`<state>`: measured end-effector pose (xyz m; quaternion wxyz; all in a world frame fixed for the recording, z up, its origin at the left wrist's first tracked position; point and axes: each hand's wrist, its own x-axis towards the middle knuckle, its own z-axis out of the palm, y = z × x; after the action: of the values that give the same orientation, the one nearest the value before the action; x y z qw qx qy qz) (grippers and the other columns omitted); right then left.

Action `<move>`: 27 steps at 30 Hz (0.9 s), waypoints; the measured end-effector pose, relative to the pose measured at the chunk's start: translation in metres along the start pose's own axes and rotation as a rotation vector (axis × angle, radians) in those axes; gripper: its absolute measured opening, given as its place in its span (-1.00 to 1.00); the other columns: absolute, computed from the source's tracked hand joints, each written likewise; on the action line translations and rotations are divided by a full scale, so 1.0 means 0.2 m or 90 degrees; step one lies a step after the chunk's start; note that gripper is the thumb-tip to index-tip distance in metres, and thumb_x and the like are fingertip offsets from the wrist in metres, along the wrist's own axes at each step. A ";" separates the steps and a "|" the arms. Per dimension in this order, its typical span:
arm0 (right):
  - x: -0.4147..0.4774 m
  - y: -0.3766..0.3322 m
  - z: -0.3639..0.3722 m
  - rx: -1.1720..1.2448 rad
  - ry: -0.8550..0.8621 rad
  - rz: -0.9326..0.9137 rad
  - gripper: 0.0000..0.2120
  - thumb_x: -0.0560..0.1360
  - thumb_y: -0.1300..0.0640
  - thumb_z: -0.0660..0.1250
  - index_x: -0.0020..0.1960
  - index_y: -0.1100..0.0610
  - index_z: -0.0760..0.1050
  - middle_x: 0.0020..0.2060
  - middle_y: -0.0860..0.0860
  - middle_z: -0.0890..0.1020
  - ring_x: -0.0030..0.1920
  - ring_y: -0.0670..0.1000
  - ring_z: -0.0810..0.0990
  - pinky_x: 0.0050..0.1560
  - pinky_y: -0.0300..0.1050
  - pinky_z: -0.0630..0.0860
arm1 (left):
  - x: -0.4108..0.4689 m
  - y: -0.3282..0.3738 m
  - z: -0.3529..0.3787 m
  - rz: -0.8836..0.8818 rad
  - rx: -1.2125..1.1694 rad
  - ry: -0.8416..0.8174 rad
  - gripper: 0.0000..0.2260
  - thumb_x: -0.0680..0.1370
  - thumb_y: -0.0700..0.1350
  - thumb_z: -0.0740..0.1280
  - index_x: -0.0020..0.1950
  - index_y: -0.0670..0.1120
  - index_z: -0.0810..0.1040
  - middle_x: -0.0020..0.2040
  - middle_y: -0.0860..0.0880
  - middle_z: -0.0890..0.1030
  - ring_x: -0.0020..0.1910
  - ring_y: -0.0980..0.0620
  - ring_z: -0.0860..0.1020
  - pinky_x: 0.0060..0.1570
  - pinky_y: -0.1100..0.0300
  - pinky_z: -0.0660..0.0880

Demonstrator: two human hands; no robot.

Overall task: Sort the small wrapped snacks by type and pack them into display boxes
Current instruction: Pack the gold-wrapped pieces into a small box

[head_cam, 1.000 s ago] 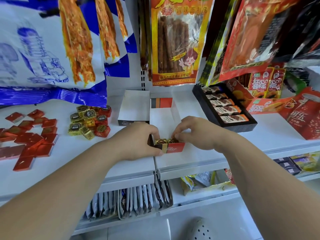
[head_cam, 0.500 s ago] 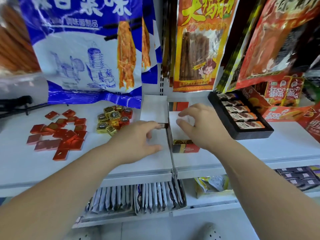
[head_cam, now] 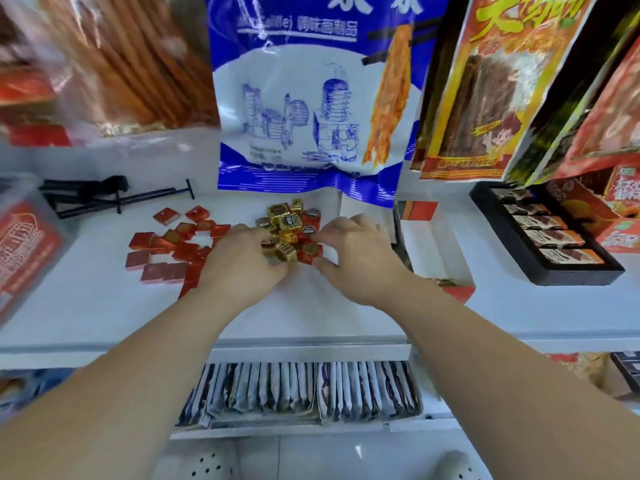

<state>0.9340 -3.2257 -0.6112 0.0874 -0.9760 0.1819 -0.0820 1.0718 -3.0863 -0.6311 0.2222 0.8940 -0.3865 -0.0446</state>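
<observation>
- Fingertips of our left hand (head_cam: 242,261) are buried in the gold and red snacks (head_cam: 289,223); we cannot tell its grip.
- Our right hand (head_cam: 356,254) pinches a red one at the pile's 4 o'clock.
- Both hands have left the display box (head_cam: 434,245), at the pile's 3 o'clock, partly behind our right wrist.

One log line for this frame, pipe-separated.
left hand: on mixed snack pile, grip unclear | right hand: same pile, grip unclear | display box: open, right of hands

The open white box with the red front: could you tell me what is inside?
Gold-wrapped snacks show at the near end of the box; the rest looks bare. The right wrist hides the near-left corner.
</observation>
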 end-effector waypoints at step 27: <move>0.05 0.05 0.00 0.120 -0.051 -0.073 -0.68 0.45 0.03 0.21 0.10 -0.18 0.63 0.07 -0.09 0.65 0.14 0.03 0.52 0.19 0.05 0.44 | -0.06 -0.03 -0.06 0.076 -0.121 -0.136 -0.74 0.32 0.04 0.57 -0.03 0.08 0.67 -0.13 0.14 0.62 -0.17 0.15 0.57 -0.09 0.06 0.58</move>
<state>0.9406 -3.2389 -0.6109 0.1812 -0.9747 0.1140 -0.0647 1.0702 -3.0704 -0.6238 0.2653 0.8344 -0.4548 -0.1626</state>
